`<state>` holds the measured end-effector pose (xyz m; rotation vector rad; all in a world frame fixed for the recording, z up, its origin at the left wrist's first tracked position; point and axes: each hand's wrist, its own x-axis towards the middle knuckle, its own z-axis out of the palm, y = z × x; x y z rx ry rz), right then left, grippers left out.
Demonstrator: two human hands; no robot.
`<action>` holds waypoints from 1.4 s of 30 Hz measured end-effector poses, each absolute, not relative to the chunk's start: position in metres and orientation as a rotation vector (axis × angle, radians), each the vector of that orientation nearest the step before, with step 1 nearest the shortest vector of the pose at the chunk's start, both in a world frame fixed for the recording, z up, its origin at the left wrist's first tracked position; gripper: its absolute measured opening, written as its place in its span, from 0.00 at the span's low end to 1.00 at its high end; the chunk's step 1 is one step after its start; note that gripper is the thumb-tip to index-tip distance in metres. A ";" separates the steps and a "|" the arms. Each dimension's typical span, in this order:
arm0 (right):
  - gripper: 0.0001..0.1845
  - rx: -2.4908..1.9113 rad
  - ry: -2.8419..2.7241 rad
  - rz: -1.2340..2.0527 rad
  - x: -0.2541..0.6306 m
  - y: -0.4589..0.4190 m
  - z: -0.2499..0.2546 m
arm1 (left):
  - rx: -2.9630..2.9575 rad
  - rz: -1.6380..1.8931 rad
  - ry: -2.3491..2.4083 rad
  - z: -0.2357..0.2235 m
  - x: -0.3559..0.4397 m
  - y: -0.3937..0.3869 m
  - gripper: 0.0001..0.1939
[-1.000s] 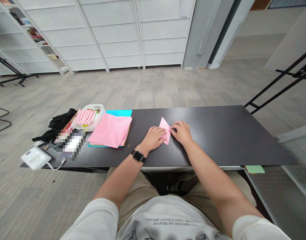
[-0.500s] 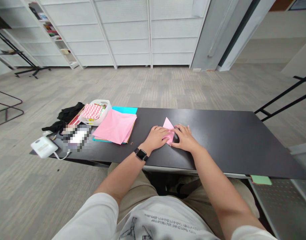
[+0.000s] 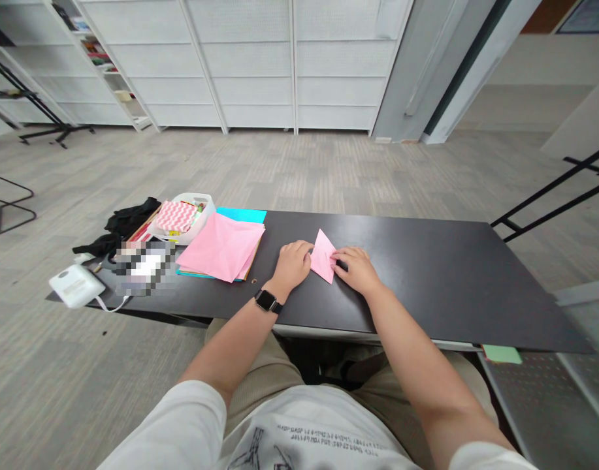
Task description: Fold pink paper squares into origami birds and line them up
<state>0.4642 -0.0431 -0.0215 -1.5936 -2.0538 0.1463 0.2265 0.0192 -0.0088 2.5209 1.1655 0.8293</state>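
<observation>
A small folded piece of pink paper (image 3: 323, 257) lies on the dark table between my hands, its tip pointing away from me. My right hand (image 3: 358, 270) pinches its right edge between thumb and fingers. At the paper's left edge rests my left hand (image 3: 292, 265), fingers loosely bent and apart, not closed on the paper; whether the fingertips touch it I cannot tell. A dark watch (image 3: 266, 300) sits on my left wrist.
Left of my hands lies a stack of coloured paper with a pink sheet (image 3: 223, 248) on top. Behind it stands a white basket (image 3: 208, 207) holding a pink-and-white patterned item. A white device with a cable (image 3: 77, 286) sits at the left end of the table (image 3: 436, 281).
My left hand has slid off the pink paper to its left edge, uncovering more of it. The right hand's fingers have drawn together on the right edge. The view has shifted slightly.
</observation>
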 end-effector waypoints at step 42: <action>0.09 -1.446 -2.176 0.127 0.458 -0.048 -0.017 | 2.675 0.655 1.241 -0.008 0.230 0.018 0.04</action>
